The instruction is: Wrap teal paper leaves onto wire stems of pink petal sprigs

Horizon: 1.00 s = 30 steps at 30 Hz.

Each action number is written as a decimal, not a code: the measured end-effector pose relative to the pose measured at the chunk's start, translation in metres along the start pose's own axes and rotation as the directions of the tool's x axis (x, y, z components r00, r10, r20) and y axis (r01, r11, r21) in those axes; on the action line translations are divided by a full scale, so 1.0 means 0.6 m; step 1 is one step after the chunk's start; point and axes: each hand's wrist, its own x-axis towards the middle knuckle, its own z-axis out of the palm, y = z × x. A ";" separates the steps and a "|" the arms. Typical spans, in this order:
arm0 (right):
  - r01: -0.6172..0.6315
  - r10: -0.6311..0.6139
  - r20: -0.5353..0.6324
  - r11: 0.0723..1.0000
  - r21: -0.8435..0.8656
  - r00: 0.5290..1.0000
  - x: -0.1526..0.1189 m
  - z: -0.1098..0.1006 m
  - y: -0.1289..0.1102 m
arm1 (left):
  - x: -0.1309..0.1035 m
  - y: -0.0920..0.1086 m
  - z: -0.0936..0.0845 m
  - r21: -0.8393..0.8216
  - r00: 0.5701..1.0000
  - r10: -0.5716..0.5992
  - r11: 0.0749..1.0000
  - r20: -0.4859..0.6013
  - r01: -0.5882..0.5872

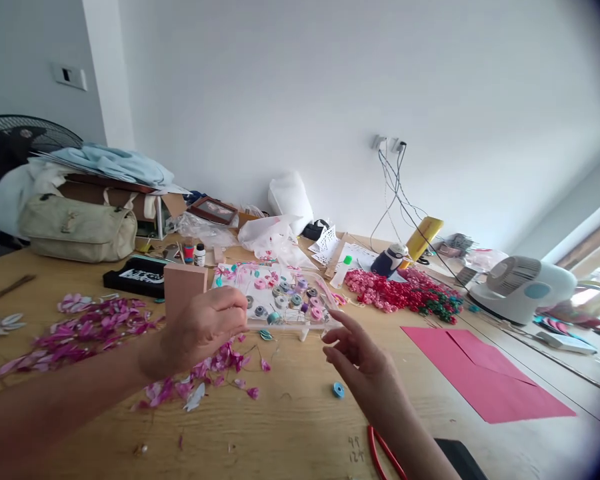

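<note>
A pale wall (pixel 300 100) fills the top of the frame, and below it a wooden desk (pixel 290 433) spans the width. A canvas bag (pixel 80 227) sits at the left, among piled cloth and boxes. Red paper (pixel 485 373) lies flat at the lower right, with a small white fan (pixel 525 287) standing beyond it at the right. Pink and purple petals (pixel 105 320) are strewn from the left toward the lower middle, partly behind the left forearm. Pink, red and green flowers (pixel 405 293) are heaped right of centre.

The clear tray (pixel 290 327) lies in the middle of the frame, holding many small bobbins (pixel 295 301). The right hand (pixel 355 353) is just in front of its near right corner, fingers apart and loosely bent, the index finger pointing toward the tray; no object shows in its grasp. The left hand (pixel 205 330) is by the tray's near left corner, fingers curled closed; whether they pinch something fine cannot be told. A wood block (pixel 185 290) stands upright just behind it.

Red handles (pixel 373 448) show at the bottom edge, partly under the right forearm. A blue bobbin (pixel 338 389) lies on the desk beside the right hand.
</note>
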 end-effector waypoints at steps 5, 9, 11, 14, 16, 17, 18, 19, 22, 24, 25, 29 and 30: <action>-0.059 0.056 -0.073 0.998 -0.038 0.996 0.014 0.009 0.006 | -0.003 0.007 -0.007 -0.014 0.999 -0.017 1.000 0.041 0.018; -0.078 0.076 -0.074 0.997 -0.017 0.994 0.019 0.015 0.007 | -0.007 0.002 -0.016 -0.056 0.996 -0.060 0.996 0.072 0.064; -0.088 0.088 -0.055 0.996 0.005 0.995 0.023 0.019 0.002 | -0.006 -0.004 -0.024 -0.047 0.990 -0.092 0.994 0.111 0.098; -0.089 0.089 -0.057 0.996 0.000 0.994 0.038 0.022 -0.015 | 0.003 -0.018 -0.042 0.051 0.980 -0.155 0.987 0.128 0.150; -0.074 0.072 -0.074 0.997 -0.025 0.995 0.057 0.023 -0.036 | 0.015 -0.032 -0.057 0.079 0.968 -0.216 0.975 0.129 0.207; -0.062 0.058 -0.082 0.997 -0.039 0.995 0.068 0.024 -0.048 | 0.023 -0.041 -0.065 0.065 0.962 -0.235 0.972 0.137 0.228; -0.049 0.044 -0.092 0.997 -0.054 0.995 0.082 0.025 -0.062 | 0.031 -0.052 -0.074 0.045 0.959 -0.240 0.971 0.149 0.236; -0.037 0.030 -0.107 0.997 -0.069 0.994 0.097 0.027 -0.076 | 0.041 -0.063 -0.083 0.026 0.958 -0.235 0.972 0.162 0.234; -0.004 -0.011 -0.144 0.995 -0.103 0.989 0.151 0.037 -0.116 | 0.068 -0.106 -0.109 -0.016 0.955 -0.244 0.968 0.167 0.250; 0.016 -0.031 -0.139 0.994 -0.109 0.990 0.190 0.047 -0.136 | 0.082 -0.138 -0.122 -0.020 0.951 -0.280 0.958 0.130 0.285; 0.032 -0.044 -0.127 0.995 -0.096 0.991 0.208 0.052 -0.144 | 0.089 -0.154 -0.127 -0.016 0.949 -0.297 0.954 0.103 0.300; 0.086 -0.084 -0.088 0.996 0.019 0.993 0.254 0.071 -0.158 | 0.104 -0.221 -0.134 0.065 0.922 -0.387 0.921 0.009 0.385; 0.090 -0.088 -0.080 0.995 0.034 0.993 0.254 0.073 -0.159 | 0.105 -0.238 -0.132 0.081 0.917 -0.398 0.914 -0.003 0.397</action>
